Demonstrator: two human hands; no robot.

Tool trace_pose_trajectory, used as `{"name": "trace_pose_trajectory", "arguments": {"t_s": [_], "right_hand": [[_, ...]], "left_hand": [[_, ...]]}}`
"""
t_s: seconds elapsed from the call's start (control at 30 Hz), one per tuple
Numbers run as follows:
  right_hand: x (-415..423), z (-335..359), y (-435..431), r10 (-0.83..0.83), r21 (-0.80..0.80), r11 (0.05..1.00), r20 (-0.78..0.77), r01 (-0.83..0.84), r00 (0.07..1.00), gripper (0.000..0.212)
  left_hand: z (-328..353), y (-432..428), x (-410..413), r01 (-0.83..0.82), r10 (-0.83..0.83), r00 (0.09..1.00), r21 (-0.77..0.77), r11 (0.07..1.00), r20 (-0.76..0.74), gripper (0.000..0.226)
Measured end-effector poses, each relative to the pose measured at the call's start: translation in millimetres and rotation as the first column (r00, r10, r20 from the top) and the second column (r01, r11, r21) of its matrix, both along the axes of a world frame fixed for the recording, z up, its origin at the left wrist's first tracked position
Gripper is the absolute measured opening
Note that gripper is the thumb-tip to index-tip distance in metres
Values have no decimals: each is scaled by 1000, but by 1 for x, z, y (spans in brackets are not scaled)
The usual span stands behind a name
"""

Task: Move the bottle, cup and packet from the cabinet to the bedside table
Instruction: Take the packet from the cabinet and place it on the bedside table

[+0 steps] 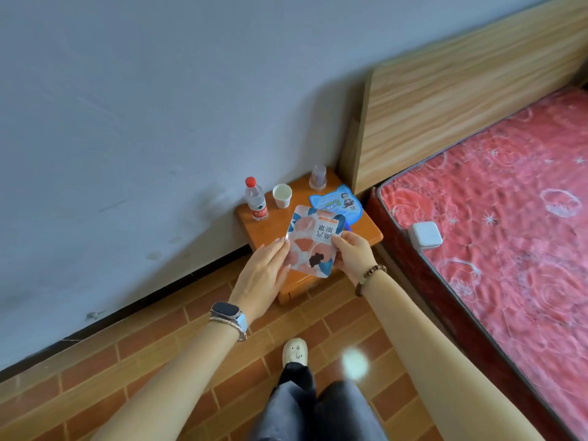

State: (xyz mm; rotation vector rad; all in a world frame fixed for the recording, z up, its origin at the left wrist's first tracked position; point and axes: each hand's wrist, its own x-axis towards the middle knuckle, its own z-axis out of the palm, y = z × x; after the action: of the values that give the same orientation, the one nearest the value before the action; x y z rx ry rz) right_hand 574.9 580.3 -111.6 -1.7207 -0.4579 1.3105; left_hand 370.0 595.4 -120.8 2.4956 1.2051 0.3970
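Above the table [270, 230], the right hand [353, 256] pinches the packet [313, 246]; the left hand [264, 272] touches its edge, fingers straight; a careless release could slide it off, or topple the cup [282, 195].

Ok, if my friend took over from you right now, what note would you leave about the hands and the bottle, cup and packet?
Left hand: fingers straight, touching the pink packet's left edge.
Right hand: pinches the packet's right edge.
Pink packet: held over the front of the bedside table, not set down yet.
Bottle and paper cup: standing upright on the table, near the wall.
Done: bottle and cup are in place.
Left: lay the pink packet on the table, perhaps beside the blue packet lying there.
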Motion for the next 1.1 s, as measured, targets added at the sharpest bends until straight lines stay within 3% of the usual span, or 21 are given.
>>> {"name": "trace_pose_trajectory", "arguments": {"t_s": [0.33, 0.77, 1.0, 1.1], "right_hand": [[7, -105, 66, 90, -140, 986, -15, -91, 996, 16], [-3, -303, 109, 29, -305, 951, -97, -58, 995, 14], [-18, -337, 122, 4, -339, 940, -125, -47, 992, 14], [-21, -339, 127, -12, -348, 937, -149, -41, 989, 14]], "left_hand": [[-96, 55, 4, -34, 23, 995, -115, 993, -93, 47], [-281, 93, 18, -281, 273, 960, -274, 920, -69, 46], [-327, 104, 12, -346, 329, 938, -301, 889, -107, 52], [-333, 113, 10, -320, 289, 943, -216, 922, -163, 51]]}}
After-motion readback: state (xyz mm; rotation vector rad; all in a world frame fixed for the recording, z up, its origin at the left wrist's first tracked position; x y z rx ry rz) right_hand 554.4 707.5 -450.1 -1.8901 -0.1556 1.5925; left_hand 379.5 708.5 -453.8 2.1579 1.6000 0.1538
